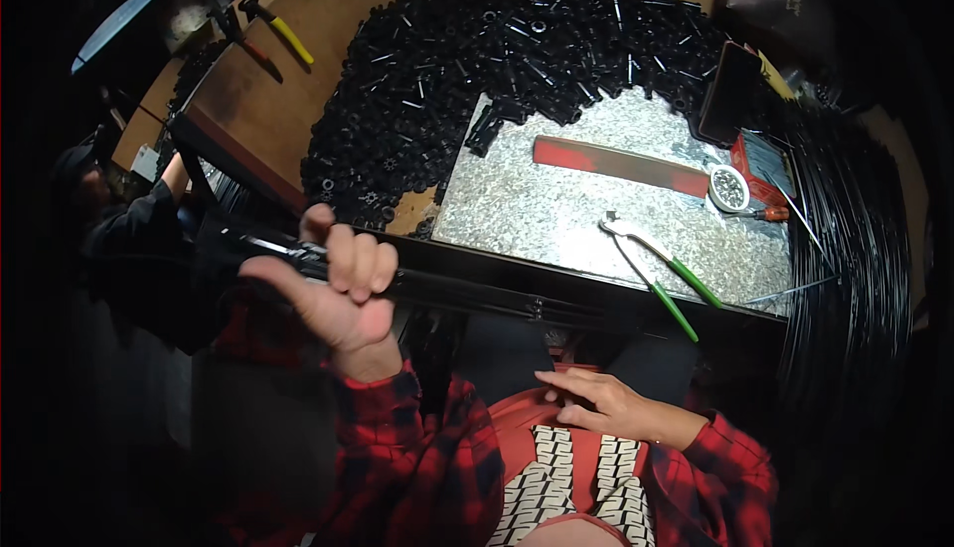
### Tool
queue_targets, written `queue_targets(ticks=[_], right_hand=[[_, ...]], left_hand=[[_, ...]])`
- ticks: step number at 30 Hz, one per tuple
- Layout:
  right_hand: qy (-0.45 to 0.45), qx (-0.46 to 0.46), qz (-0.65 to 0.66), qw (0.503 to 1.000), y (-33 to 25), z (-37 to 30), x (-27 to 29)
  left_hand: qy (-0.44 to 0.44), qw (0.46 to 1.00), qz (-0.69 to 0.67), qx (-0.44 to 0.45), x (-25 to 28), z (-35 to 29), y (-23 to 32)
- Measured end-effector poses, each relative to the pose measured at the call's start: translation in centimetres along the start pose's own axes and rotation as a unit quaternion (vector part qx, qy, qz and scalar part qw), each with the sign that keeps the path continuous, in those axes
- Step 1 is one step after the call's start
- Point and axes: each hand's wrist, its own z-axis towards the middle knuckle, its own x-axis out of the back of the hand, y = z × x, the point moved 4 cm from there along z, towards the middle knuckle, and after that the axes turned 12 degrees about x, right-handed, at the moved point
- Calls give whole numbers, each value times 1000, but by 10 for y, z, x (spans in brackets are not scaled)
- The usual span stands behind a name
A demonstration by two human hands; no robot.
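My left hand (348, 284), in front of the bench's left part, is closed around a long black rod-like piece (263, 241). Its thicker, shiny end sticks out to the left past my thumb. Thin dark rods (467, 294) run rightward from the hand along the bench edge; whether they belong to the held piece I cannot tell. My right hand (606, 403) is low before my body with its fingers stretched out and nothing in it. Nearest to it on the bench are green-handled pliers (661, 271), their handles overhanging the front edge.
Black tubular parts (517, 40) are heaped behind a speckled slab (517, 199). On the slab lie a worn red bar (621, 166) and a white cup (728, 189) of tiny pieces. Thin black rods (855, 239) hang at right. Another person (94, 189) is at left.
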Motion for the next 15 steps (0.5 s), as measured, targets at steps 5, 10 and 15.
queue_targets(ticks=[5,10,15], right_hand=[[11,-37,171,985,7,6,-3],[207,110,316,919,-23,16,34],[258,155,163,940,-56,9,64]], left_hand=[[-72,988,-138,3,-16,-16,12],[-21,976,-208,54,-14,-19,-22],[96,942,-296,129,-19,-24,-60]])
